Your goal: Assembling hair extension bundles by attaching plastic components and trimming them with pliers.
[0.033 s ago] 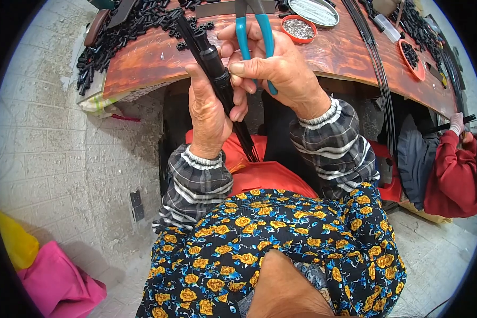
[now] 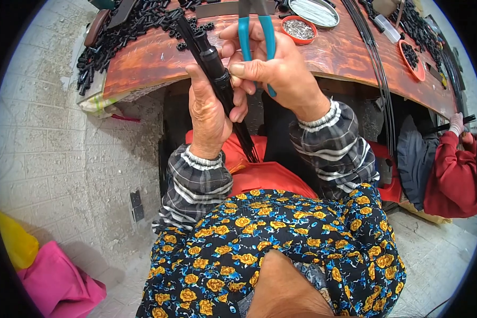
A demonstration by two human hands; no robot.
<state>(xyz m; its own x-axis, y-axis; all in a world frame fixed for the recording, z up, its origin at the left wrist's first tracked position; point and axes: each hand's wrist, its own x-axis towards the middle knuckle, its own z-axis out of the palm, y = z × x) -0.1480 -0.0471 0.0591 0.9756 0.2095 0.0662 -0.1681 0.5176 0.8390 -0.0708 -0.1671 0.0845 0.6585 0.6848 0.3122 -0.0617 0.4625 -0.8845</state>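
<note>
My left hand (image 2: 209,114) is closed around a bundle of thin black rods with a black tubular fitting (image 2: 213,59), which looks like an umbrella frame. The bundle slants from upper left down toward my lap. My right hand (image 2: 278,66) keeps a pair of pliers (image 2: 270,40) with teal handles in its grip, the metal jaws pointing up and partly cut off by the top edge. Its thumb and forefinger pinch together at the collar of the black fitting. Whatever small piece lies between those fingertips is hidden.
Loose black tubular parts (image 2: 143,26) pile up on the wooden table (image 2: 138,66). A red dish (image 2: 299,29) of small metal bits and a round tray (image 2: 315,11) of pale thin pieces stand behind my right hand. Long black rods (image 2: 373,58) overhang the edge. A co-worker's red sleeve (image 2: 450,175) is at right.
The pliers in my right hand have tipped very slightly to the right. My left hand and the black bundle look unmoved.
</note>
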